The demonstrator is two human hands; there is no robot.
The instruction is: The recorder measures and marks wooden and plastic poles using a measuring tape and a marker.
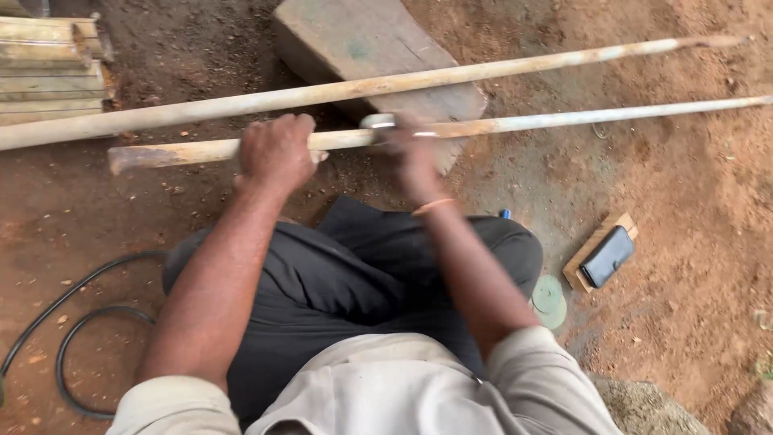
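Observation:
Two long pale rusty metal pipes lie across a grey stone block [354,40] on the red dirt. My left hand [275,151] grips the nearer pipe [564,121] near its left end. My right hand [412,155] is blurred and closed around the same pipe a little further right, with something pale and ring-like at the fingers that I cannot make out. The farther pipe [241,103] runs just beyond both hands. I sit on the ground with dark trousers under my arms.
Stacked wooden planks [48,68] are at the top left. A black cable [72,322] loops on the dirt at the left. A dark phone on a small wooden block [605,256] and green abrasive discs [549,300] lie at the right.

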